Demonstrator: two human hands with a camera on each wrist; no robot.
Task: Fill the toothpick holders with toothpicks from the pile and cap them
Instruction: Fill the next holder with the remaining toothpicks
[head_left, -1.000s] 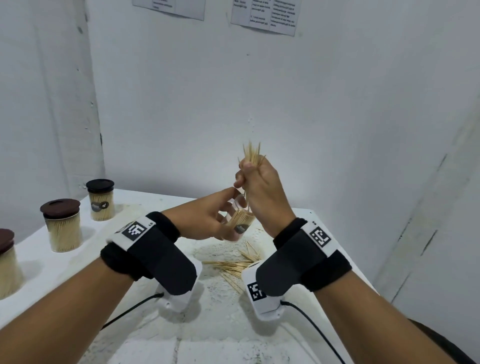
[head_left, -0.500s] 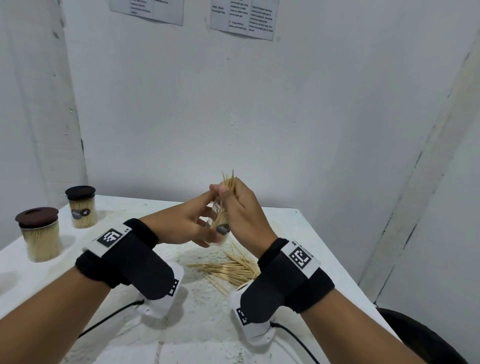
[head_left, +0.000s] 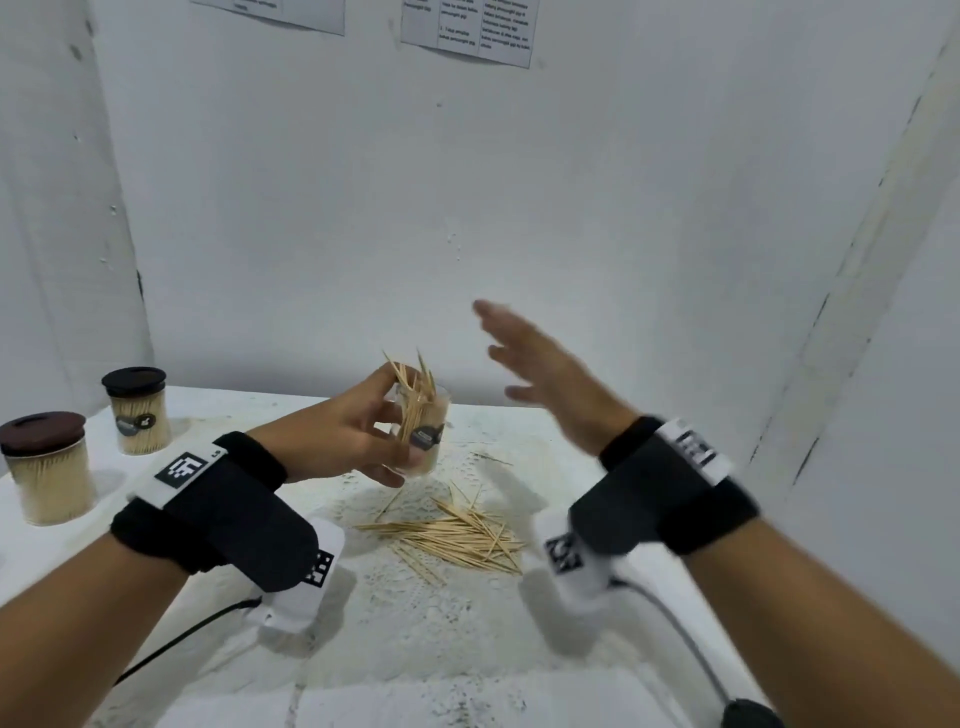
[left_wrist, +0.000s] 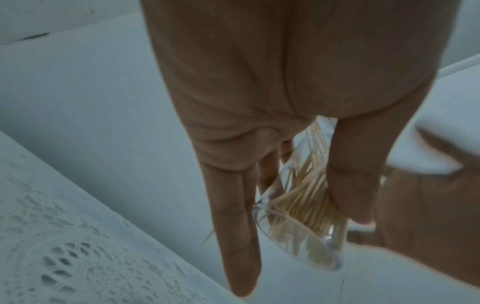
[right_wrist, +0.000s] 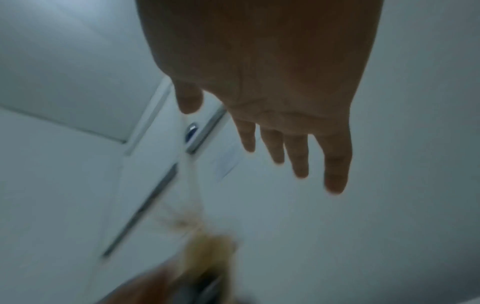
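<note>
While the holder's up in the air, this is how it all sits:

left hand (head_left: 343, 436): fingers and thumb curled round the clear toothpick holder (head_left: 425, 434), gripping it by the sides, lifted off the table (head_left: 467, 649); the wrist view shows the thumb on one side and the fingers on the other, so it's a proper wrap-around grip

right hand (head_left: 550, 384): wide open, fingers straight and spread, holding nothing, touching nothing, up in the air just to the right of the holder; it's blurry in all views

holder contents: a loose bunch of toothpicks (head_left: 415, 389), leaning every which way, tips poking out past the rim, no cap on it

pile (head_left: 457, 535): one scatter of loose toothpicks on the table, below and a bit nearer than the left hand, between the two wrists; way too many to count

capped holders (head_left: 136, 410): two, both packed full with dark lids, standing well off to the left of the left hand

papers (head_left: 467, 28): two sheets on the wall, text too small to read
</note>
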